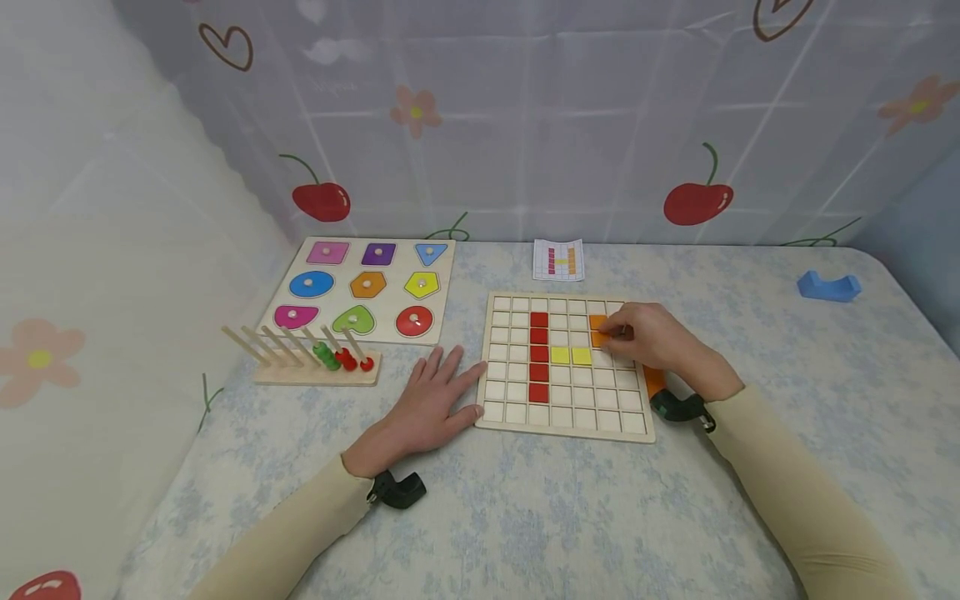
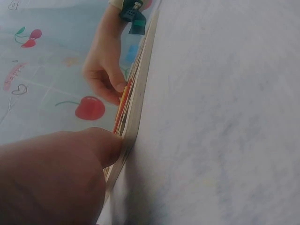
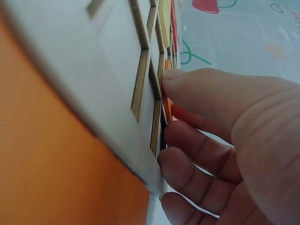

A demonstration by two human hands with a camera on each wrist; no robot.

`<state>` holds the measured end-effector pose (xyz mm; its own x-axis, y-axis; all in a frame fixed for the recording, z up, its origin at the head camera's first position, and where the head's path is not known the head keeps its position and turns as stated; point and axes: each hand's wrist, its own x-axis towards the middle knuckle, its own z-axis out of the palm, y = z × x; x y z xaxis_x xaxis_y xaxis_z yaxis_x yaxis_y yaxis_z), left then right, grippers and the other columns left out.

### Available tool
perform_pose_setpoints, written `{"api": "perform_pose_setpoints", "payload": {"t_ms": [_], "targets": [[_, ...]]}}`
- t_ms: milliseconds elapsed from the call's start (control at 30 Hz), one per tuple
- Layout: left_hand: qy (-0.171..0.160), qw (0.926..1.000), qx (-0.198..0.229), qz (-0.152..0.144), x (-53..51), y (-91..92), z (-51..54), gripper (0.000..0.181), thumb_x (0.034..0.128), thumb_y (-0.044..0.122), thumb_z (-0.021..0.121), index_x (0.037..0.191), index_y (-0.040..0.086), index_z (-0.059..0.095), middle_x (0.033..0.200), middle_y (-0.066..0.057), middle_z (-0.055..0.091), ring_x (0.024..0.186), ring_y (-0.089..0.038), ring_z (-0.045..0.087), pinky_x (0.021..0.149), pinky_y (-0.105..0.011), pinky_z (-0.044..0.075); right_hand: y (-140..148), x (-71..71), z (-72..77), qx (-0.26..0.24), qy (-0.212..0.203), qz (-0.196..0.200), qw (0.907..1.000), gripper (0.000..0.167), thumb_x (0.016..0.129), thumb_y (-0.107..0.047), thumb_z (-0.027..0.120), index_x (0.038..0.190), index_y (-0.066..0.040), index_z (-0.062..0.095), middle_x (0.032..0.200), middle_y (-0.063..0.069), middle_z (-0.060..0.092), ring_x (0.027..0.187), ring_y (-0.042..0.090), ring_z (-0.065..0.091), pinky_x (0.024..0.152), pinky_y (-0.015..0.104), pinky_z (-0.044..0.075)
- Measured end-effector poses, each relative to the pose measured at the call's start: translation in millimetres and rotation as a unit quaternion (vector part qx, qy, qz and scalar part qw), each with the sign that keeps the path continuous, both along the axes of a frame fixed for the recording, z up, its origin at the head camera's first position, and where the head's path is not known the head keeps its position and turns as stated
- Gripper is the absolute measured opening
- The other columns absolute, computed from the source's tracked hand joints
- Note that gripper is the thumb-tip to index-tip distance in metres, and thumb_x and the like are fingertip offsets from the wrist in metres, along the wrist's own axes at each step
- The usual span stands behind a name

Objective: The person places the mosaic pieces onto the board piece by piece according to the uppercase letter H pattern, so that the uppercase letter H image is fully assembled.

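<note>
Over the head feed I see the right hand [image 1: 660,340] pinching an orange tile [image 1: 597,339] on the grid board [image 1: 562,432], just beside another orange tile [image 1: 597,321]. The left hand [image 1: 429,408] lies spread on the table [image 1: 480,517], thumb against the board's edge. On the curtain [image 2: 47,105] I read reddish lettering [image 2: 14,76], "happy".

Two hands, one left hand [image 1: 427,412] and one right hand [image 1: 651,336]; between them, one wooden grid board [image 1: 562,431] with five red square tiles [image 1: 538,354], two yellow square tiles [image 1: 560,356] and, at the right hand, at least two orange square tiles [image 1: 597,323]; beyond the left hand, one puzzle board [image 1: 385,310] with nine knobbed shapes [image 1: 368,287]; left of it, one bead rack [image 1: 315,378]; farther out between both hands, one pattern card [image 1: 558,262]; right of the right hand, one blue cradle-shaped block [image 1: 828,289]
</note>
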<state>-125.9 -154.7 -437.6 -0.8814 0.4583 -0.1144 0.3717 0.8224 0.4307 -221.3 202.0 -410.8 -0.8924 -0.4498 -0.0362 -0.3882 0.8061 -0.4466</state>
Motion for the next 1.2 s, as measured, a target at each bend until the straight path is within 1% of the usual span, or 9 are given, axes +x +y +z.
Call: {"api": "perform_pose_setpoints", "payload": {"t_ms": [333, 567, 733, 867, 1033, 1200], "targets": [[0.002, 1.0, -0.003, -0.001, 0.3, 0.0, 0.9, 0.065, 0.1014, 0.042, 0.055, 0.16, 0.02, 0.037, 0.169, -0.021, 0.02, 0.158, -0.048, 0.007, 0.124, -0.067, 0.009, 0, 0.2, 1.3, 0.006, 0.005, 0.0, 1.0, 0.027, 0.088, -0.012, 0.078, 0.113, -0.001, 0.077, 0.107, 0.014, 0.073, 0.086, 0.022, 0.058, 0.076, 0.034, 0.051], [0.004, 1.0, -0.005, 0.001, 0.5, -0.1, 0.5, 0.065, 0.1013, 0.042, 0.055, 0.16, 0.02, 0.037, 0.169, -0.021, 0.02, 0.158, -0.048, 0.007, 0.124, -0.067, 0.009, 1, 0.7, 4.4, -0.001, 0.008, 0.002, 1.0, 0.024, 0.089, -0.012, 0.077, 0.111, -0.001, 0.077, 0.097, 0.01, 0.073, 0.081, 0.019, 0.058, 0.074, 0.033, 0.051], [0.003, 1.0, -0.005, 0.001, 0.6, -1.0, 1.1, 0.065, 0.1014, 0.043, 0.055, 0.16, 0.02, 0.037, 0.17, -0.021, 0.02, 0.158, -0.048, 0.007, 0.124, -0.067, 0.009, 1, 1.1, 5.9, 0.0, 0.005, 0.0, 1.0, 0.023, 0.09, -0.011, 0.075, 0.111, -0.003, 0.078, 0.095, 0.009, 0.072, 0.08, 0.019, 0.057, 0.073, 0.032, 0.05], [0.002, 1.0, -0.005, 0.001, 0.7, -1.8, 1.6, 0.065, 0.1015, 0.043, 0.055, 0.16, 0.02, 0.036, 0.17, -0.021, 0.02, 0.158, -0.048, 0.007, 0.124, -0.067, 0.009, 2, 1.3, 6.8, 0.0, 0.005, -0.004, 1.0, 0.024, 0.09, -0.013, 0.076, 0.112, -0.002, 0.077, 0.094, 0.01, 0.072, 0.079, 0.019, 0.056, 0.07, 0.031, 0.048], [0.001, 1.0, -0.002, 0.001, 0.9, -1.4, 1.5, 0.065, 0.1013, 0.042, 0.056, 0.16, 0.02, 0.037, 0.17, -0.021, 0.02, 0.158, -0.048, 0.006, 0.124, -0.067, 0.009, 5, 1.1, 8.5, 0.004, -0.009, -0.014, 0.9999, 0.029, 0.09, -0.018, 0.078, 0.114, -0.001, 0.076, 0.091, 0.009, 0.07, 0.077, 0.019, 0.054, 0.066, 0.027, 0.045], [0.001, 1.0, -0.002, 0.003, 1.2, 0.4, 0.3, 0.065, 0.1013, 0.042, 0.056, 0.16, 0.021, 0.037, 0.17, -0.02, 0.02, 0.158, -0.048, 0.006, 0.125, -0.066, 0.009, 13, 1.7, 10.9, 0.006, -0.014, -0.022, 0.9996, 0.032, 0.089, -0.019, 0.078, 0.114, 0.001, 0.075, 0.093, 0.011, 0.071, 0.077, 0.019, 0.055, 0.065, 0.028, 0.046]]}}
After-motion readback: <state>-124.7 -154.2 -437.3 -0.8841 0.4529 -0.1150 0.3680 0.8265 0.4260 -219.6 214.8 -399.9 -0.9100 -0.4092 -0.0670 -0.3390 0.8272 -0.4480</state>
